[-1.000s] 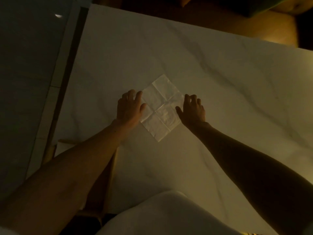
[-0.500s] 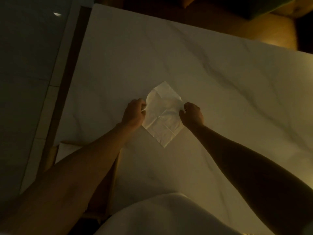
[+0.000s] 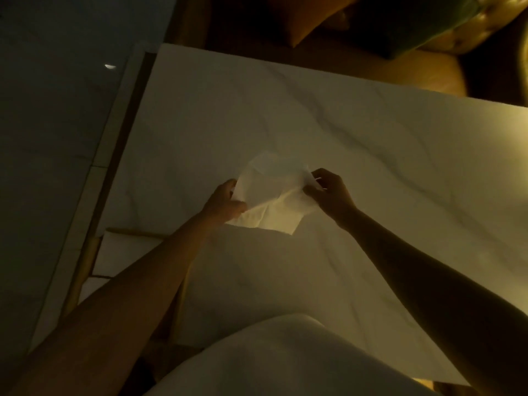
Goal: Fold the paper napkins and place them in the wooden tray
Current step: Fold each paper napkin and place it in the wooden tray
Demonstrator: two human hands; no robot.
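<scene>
A white paper napkin (image 3: pixel 274 195) hangs lifted and bent over the white marble table (image 3: pixel 371 155), with its far part curling up. My left hand (image 3: pixel 225 202) pinches its left edge. My right hand (image 3: pixel 328 190) pinches its right corner. The wooden tray (image 3: pixel 85 264) lies at the table's left edge, mostly hidden under my left forearm, with white paper (image 3: pixel 123 255) showing inside it.
A dark tiled floor (image 3: pixel 51 138) lies to the left of the table. Yellow and green cushioned seating (image 3: pixel 428 47) stands beyond the far edge. My white clothing (image 3: pixel 271 358) fills the near bottom of the view.
The napkin lay flat under both open hands a second ago. Both hands have since pinched its sides and lifted it off the table, pulling it nearer.
</scene>
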